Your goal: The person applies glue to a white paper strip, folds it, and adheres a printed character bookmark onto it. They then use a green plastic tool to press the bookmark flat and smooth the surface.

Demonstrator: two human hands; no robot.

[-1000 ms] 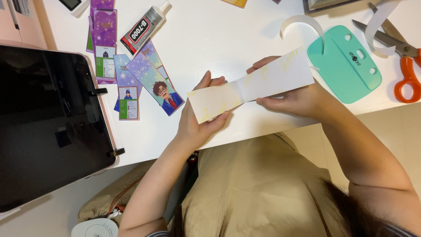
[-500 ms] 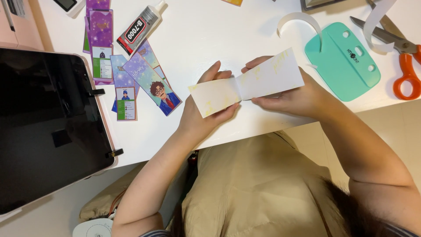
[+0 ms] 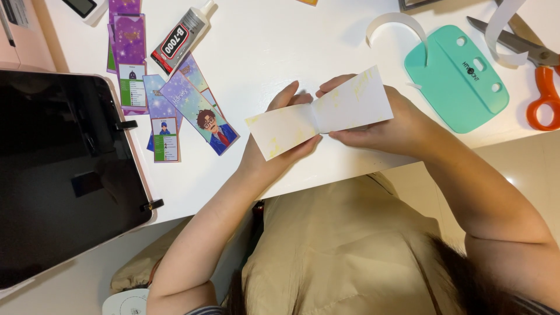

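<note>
paper strip (image 3: 319, 114) lowered slightly; left hand (image 3: 274, 153), right hand (image 3: 385, 125) pinch ends.

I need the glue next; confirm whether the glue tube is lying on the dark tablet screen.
No, the glue tube lies on the white table, beside the printed cards.

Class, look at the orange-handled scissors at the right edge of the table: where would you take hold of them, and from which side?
Take the scissors by the orange handle loop. It lies nearest the table's front edge, with the blades pointing away toward the far left, so come from the front right. A curl of white paper strip lies over the blades; the handle looks unobstructed.
</note>
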